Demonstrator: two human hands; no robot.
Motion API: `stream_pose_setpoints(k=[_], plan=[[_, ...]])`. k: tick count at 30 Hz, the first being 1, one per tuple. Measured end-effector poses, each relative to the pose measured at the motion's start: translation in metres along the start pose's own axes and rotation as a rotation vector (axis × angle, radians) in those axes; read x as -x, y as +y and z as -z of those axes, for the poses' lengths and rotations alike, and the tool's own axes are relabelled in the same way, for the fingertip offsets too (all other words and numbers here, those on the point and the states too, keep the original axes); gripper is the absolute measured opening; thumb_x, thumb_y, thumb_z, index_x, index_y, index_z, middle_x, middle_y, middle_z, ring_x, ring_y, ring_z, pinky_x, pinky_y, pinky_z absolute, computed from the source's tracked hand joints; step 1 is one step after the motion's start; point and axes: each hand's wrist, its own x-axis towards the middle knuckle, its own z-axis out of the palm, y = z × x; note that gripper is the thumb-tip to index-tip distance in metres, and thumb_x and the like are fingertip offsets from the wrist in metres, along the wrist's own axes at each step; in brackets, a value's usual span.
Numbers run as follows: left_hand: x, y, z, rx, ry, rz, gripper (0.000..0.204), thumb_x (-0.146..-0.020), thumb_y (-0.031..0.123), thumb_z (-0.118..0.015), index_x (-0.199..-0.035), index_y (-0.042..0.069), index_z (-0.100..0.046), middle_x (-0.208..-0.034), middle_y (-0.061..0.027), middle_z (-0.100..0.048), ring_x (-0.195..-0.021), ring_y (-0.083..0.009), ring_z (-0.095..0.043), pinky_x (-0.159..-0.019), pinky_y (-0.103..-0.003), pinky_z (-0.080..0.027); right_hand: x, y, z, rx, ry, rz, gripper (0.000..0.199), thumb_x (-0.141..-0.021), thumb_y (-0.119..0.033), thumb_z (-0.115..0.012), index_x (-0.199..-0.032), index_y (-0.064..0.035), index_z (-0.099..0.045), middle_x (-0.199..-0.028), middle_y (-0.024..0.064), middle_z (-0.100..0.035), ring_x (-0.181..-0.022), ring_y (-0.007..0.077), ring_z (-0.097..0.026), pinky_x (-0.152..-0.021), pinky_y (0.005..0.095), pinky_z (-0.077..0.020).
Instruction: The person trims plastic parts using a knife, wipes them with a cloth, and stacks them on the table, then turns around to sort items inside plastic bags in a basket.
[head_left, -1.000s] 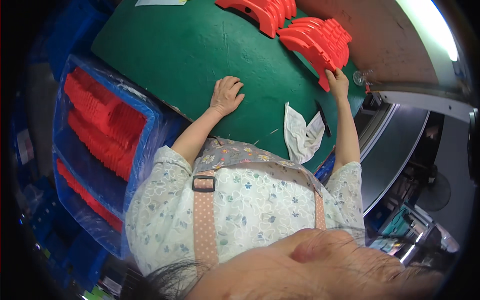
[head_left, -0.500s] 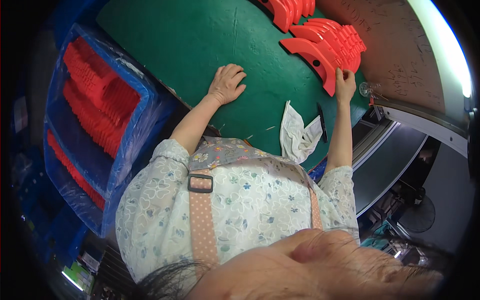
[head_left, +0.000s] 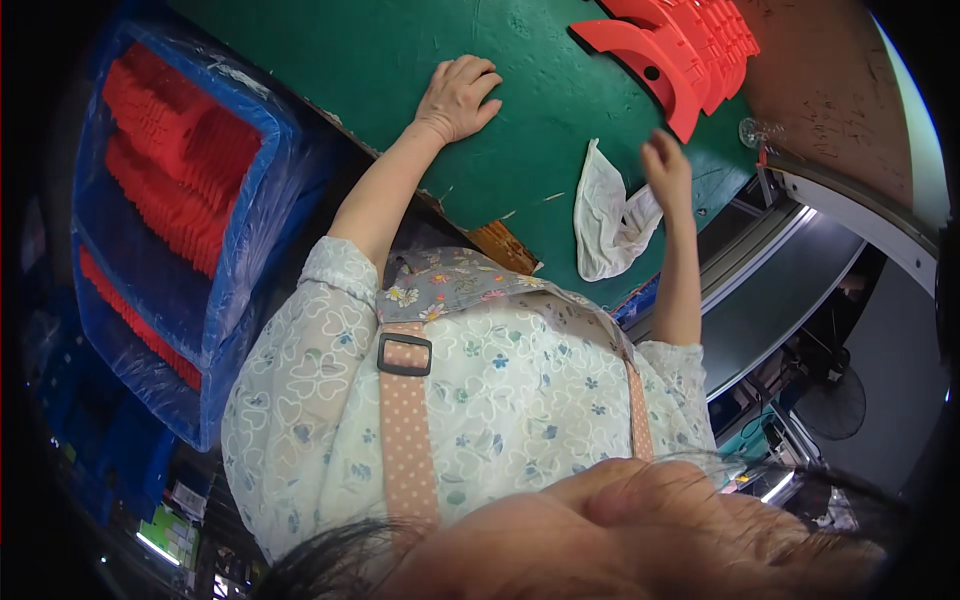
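1. Has just let go of the front red part (head_left: 640,50) with the right hand (head_left: 667,170); was pinching its near end half a second ago.
2. Now holds the right hand apart from that end, between it and the white cloth (head_left: 605,215), with fingers loosely curled and blurred. Cannot tell whether the fingertips meet; can make out nothing between them.
3. Keeps the left hand (head_left: 458,100) palm-down on the green counter (head_left: 530,190), fingers a little spread, gripping nothing, much as in the earlier views.
4. To be found at the far right of the counter: the front red part, arched, with a dark round hole, directly in front of the row of red parts (head_left: 720,45). Cannot tell whether touching or just beside.
5. Judging by the release, seems done with adjusting this piece, now left without support from either hand and apparently steady in line with the others.
6. Off the counter, at the left: a plastic-lined blue crate (head_left: 230,290) with more red pieces (head_left: 180,190) packed in rows, well apart from the right hand.
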Motion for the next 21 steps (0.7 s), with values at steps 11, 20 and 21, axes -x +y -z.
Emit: stream_pose_setpoints(k=[11,20,21], plan=[[0.005,0.000,-0.014,0.177,0.150,-0.015,0.025,-0.069,0.020,-0.061,-0.091,0.009,-0.058,-0.102,-0.0047,-0.052,-0.102,-0.0216,-0.047,-0.089,-0.036,-0.034,0.131,0.006,-0.073,0.527,0.412,0.177,0.034,-0.073,-0.020,-0.060,-0.100,-0.0015,-0.057,-0.105,0.0181,-0.054,-0.099,0.0339,-0.050,-0.086,0.0391,-0.0392],[0.082,-0.004,0.022,0.202,0.113,-0.035,0.022,-0.070,0.018,-0.060,-0.088,0.007,-0.058,-0.103,-0.0081,-0.052,-0.109,-0.0264,-0.044,-0.092,-0.044,-0.032,-0.021,-0.056,-0.023,0.537,0.201,-0.230,0.056,-0.073,-0.044,-0.055,-0.104,0.0026,-0.054,-0.100,0.0232,-0.058,-0.095,0.0362,-0.055,-0.081,0.0406,-0.0434],[0.087,0.000,0.018,0.194,0.111,-0.045,0.021,-0.070,0.018,-0.060,-0.088,0.007,-0.058,-0.104,-0.0082,-0.052,-0.109,-0.0264,-0.043,-0.092,-0.044,-0.032,-0.034,-0.042,-0.019,0.577,0.204,-0.305,0.060,-0.070,-0.048,-0.053,-0.100,0.0029,-0.056,-0.099,0.0240,-0.058,-0.094,0.0360,-0.056,-0.079,0.0425,-0.0444]])
